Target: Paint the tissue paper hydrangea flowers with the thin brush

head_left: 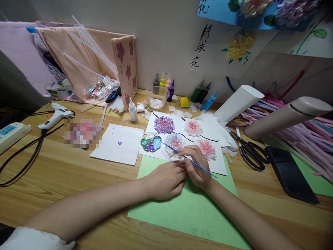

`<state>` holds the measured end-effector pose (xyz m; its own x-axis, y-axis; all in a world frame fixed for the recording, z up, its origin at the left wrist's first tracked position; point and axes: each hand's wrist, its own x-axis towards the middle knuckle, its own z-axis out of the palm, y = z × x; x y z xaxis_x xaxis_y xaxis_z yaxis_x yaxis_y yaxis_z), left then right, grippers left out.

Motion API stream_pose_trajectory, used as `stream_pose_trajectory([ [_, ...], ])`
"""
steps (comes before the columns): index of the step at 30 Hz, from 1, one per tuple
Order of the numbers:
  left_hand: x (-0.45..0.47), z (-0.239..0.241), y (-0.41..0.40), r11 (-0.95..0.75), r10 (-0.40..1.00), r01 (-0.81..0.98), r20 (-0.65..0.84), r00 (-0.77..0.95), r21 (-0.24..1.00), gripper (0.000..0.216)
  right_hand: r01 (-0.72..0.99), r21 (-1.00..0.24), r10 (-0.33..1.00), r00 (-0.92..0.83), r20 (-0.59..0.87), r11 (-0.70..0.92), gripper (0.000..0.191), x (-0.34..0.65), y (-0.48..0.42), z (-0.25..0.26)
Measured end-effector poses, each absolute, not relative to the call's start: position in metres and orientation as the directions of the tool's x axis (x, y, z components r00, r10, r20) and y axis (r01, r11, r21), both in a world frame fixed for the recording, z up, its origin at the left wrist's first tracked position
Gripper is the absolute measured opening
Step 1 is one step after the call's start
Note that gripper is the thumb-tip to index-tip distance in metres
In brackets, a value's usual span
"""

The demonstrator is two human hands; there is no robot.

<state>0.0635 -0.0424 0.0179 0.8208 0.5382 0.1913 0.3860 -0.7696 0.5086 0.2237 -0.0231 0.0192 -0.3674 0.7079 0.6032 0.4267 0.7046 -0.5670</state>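
Observation:
My right hand (197, 165) pinches a thin blue paintbrush (205, 167), whose tip reaches toward the flower-shaped paint palette (151, 142). My left hand (166, 180) rests with curled fingers on the edge of a white sheet (218, 163), touching my right hand. That sheet carries several tissue flowers: a purple one (164, 124), a pink-and-blue one (173, 141) just ahead of my fingers, and two pink ones (193, 127) (206, 147). Under both hands lies a green paper sheet (187, 208).
A blank white sheet (118, 143) lies left of the palette. A glue gun (56, 115) and power strip (10, 133) sit far left. Paint bottles (163, 84) and a plastic bowl (156, 97) stand at the back. Black scissors (249, 151), a phone (290, 173) and straws (307, 139) are right.

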Motion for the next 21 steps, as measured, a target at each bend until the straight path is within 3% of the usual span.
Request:
stream_pose_trajectory([
  [3,0.063,0.018,-0.043,-0.772,0.534,0.374,0.205,0.82,0.514,0.028,0.364,-0.666,0.757,-0.252,0.602,0.651,0.014,0.227,-0.022,0.014],
  [8,0.061,0.02,-0.044,-0.76,0.546,0.393,0.18,0.818,0.518,0.038,0.192,-0.804,0.825,-0.087,0.558,0.563,0.02,0.229,-0.02,0.004],
  [12,0.062,0.021,-0.044,-0.761,0.544,0.396,0.173,0.821,0.513,0.04,0.217,-0.813,0.837,-0.038,0.545,0.54,0.021,0.228,-0.019,0.002],
  [21,0.062,0.019,-0.043,-0.778,0.528,0.367,0.215,0.822,0.509,0.03,0.399,-0.685,0.789,-0.228,0.57,0.61,0.021,0.227,-0.022,0.012],
])
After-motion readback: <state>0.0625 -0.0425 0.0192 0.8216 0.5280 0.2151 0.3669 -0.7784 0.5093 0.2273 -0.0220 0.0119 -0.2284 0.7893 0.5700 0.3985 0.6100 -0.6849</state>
